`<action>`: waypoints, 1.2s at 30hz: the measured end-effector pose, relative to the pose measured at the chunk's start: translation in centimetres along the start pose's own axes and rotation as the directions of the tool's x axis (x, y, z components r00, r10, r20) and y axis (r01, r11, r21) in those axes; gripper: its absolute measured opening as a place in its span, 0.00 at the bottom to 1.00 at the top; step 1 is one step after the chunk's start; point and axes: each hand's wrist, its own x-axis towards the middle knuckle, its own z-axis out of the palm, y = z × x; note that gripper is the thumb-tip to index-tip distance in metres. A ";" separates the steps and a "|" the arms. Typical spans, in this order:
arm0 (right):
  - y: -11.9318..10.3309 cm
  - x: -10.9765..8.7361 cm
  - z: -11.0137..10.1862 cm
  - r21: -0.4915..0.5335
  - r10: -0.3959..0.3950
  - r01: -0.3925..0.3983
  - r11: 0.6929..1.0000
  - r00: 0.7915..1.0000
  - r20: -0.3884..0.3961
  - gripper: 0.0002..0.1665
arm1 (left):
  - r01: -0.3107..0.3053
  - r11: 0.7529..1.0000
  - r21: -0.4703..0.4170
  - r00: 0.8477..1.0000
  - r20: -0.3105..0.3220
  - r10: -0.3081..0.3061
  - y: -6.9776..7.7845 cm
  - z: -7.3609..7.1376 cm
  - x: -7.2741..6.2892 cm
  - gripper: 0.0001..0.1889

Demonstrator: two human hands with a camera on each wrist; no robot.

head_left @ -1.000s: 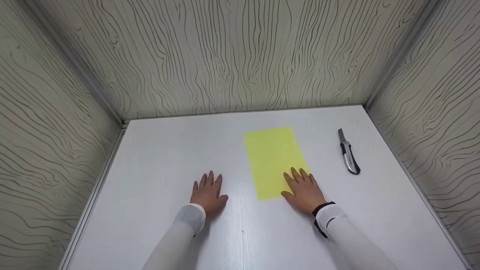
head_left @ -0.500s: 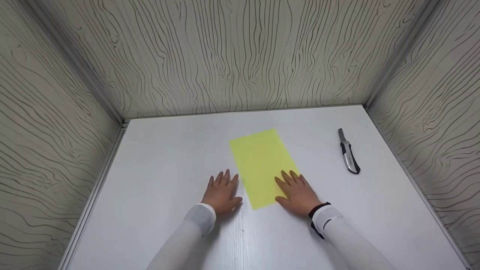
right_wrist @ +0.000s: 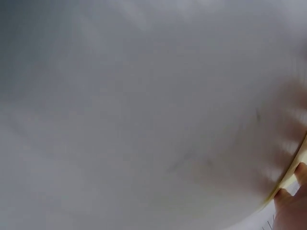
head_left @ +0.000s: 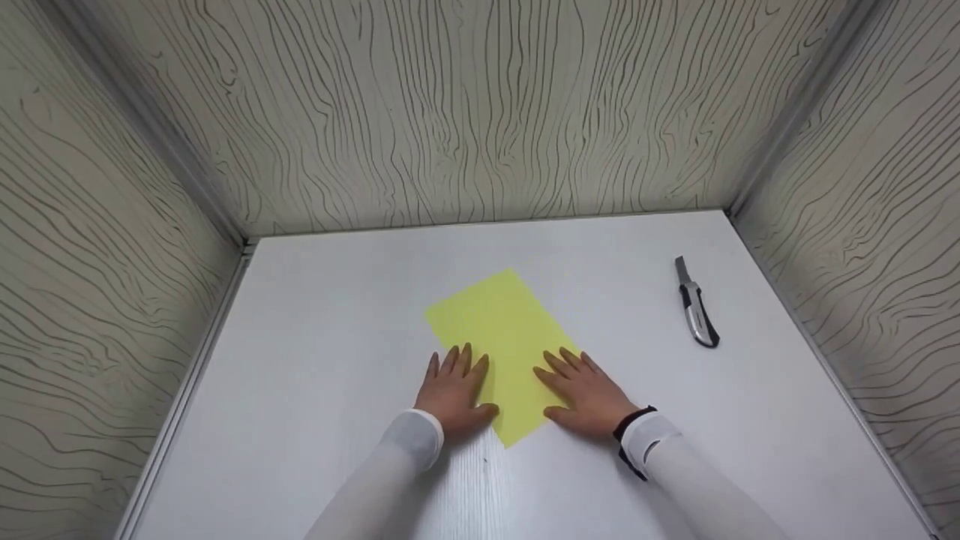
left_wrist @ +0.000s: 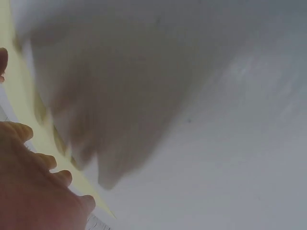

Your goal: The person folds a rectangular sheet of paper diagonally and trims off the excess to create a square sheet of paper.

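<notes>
A yellow sheet of paper (head_left: 499, 322) lies flat on the white table in the head view, turned so its far end leans left. My left hand (head_left: 454, 394) overlaps its left edge, palm down with the fingers spread. Over the sheet's right edge rests my right hand (head_left: 589, 394), its fingers also straight and spread. The left wrist view shows the left hand (left_wrist: 38, 182) beside a strip of the paper (left_wrist: 33, 105). Only a few fingertips of the right hand (right_wrist: 292, 206) show in the right wrist view, at the paper's edge (right_wrist: 288, 179).
A utility knife (head_left: 697, 307) with its blade out lies on the right of the white table (head_left: 322, 315). Patterned panels (head_left: 480, 112) stand around the table's back and sides.
The yellow paper has slid left and toward me, its far end swinging left. My left hand has moved right onto its edge; my right hand has shifted slightly left and nearer.
</notes>
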 end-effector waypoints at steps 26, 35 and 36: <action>-1.0 -0.7 0.0 -0.051 0.051 -0.049 0.998 0.998 0.043 0.72 | -0.061 0.998 0.014 0.997 -0.036 0.061 -1.8 2.7 -0.4 0.58; -0.8 -0.5 0.5 -0.020 0.058 -0.058 0.998 0.998 0.013 0.68 | -0.068 0.998 -0.005 0.998 -0.018 0.068 -2.2 2.4 -0.5 0.58; -0.7 -0.5 0.5 -0.021 0.057 -0.057 0.998 0.998 0.008 0.68 | -0.069 0.998 -0.006 0.998 -0.014 0.069 -2.2 2.3 -0.5 0.58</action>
